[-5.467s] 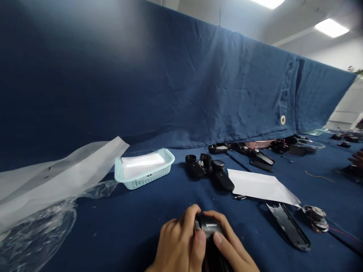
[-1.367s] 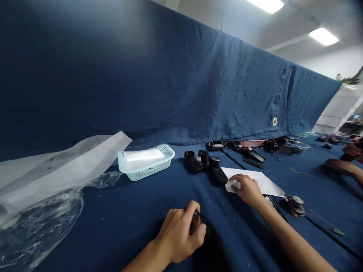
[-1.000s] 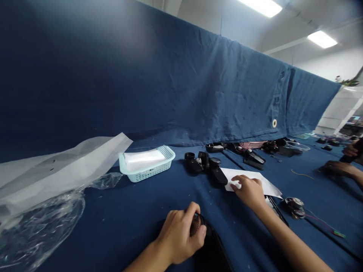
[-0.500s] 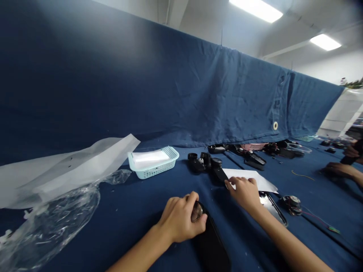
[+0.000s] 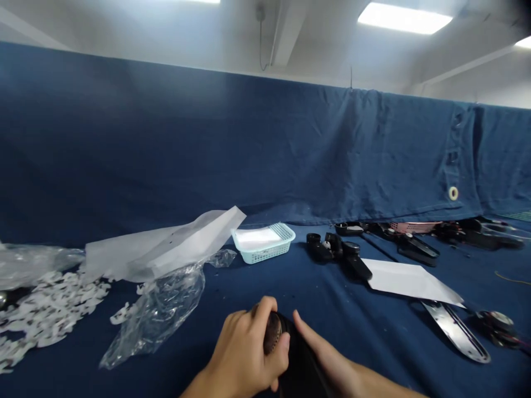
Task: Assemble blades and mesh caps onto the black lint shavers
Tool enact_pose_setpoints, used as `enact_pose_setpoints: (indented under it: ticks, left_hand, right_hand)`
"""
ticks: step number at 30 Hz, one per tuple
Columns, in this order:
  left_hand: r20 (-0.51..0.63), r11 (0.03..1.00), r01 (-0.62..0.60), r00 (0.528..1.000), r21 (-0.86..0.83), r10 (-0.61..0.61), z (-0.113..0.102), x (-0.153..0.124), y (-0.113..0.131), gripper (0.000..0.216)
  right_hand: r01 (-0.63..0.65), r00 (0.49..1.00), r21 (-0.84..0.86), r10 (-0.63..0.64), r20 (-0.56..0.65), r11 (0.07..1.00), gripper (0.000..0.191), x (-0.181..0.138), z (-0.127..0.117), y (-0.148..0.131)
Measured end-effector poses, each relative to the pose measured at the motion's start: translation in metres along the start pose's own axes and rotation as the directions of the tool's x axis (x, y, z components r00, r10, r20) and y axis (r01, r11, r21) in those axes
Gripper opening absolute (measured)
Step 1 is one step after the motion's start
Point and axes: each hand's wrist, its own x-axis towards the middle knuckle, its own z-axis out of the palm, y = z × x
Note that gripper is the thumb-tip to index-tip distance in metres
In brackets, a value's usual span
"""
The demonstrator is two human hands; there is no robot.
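My left hand (image 5: 249, 348) is closed around the top of a long black housing (image 5: 301, 359), with thumb and fingers about a round perforated metal grille (image 5: 272, 333) at its end. Along the housing's right side lies my right hand (image 5: 332, 359), one digit stretched up beside the top end and the others hidden behind the housing. Both hands hold this piece, just above the blue cloth. Its lower part runs out of the picture at the bottom.
A light-blue basket (image 5: 267, 254) holds white paper. Clear plastic (image 5: 166, 309) and many small white pieces (image 5: 53, 309) lie left. On the right are black parts (image 5: 352, 260), a white sheet (image 5: 410, 279), a silvery-black shell (image 5: 456, 331) and a wired component (image 5: 500, 323).
My right hand has left the black parts by the white sheet and come to the housing's right side. The view has swung left, bringing the small white pieces into sight.
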Motion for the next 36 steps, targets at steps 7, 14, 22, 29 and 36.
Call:
enact_pose_setpoints:
  ticks: [7,14,22,29,36]
  left_hand:
    - [-0.084,1.0,-0.004,0.996,0.022,0.006,0.033,0.0,-0.033,0.025]
    - [-0.103,0.996,0.088,0.991,-0.026,-0.091,0.039,-0.004,-0.032,0.028]
    - [-0.064,0.996,-0.043,0.997,0.083,0.049,0.035,-0.008,-0.037,0.037]
    - [-0.086,0.993,0.007,0.996,-0.117,-0.017,0.036,-0.01,-0.037,0.051]
    - [-0.076,0.962,-0.018,0.997,-0.273,-0.003,0.044,-0.012,-0.044,0.078]
  right_hand:
    - [0.125,0.978,-0.199,-0.154,-0.14,0.972,0.078,0.026,0.005,-0.011]
    - [0.48,0.86,-0.263,-0.508,-0.047,0.837,0.054,0.036,-0.002,-0.012]
    - [-0.019,0.998,-0.153,0.009,-0.063,0.988,0.08,0.041,-0.016,-0.022]
    - [-0.232,0.972,-0.155,0.236,0.009,0.96,0.102,0.043,-0.029,-0.027]
    - [-0.206,0.97,-0.016,0.206,0.127,0.979,0.098,0.028,-0.04,-0.017]
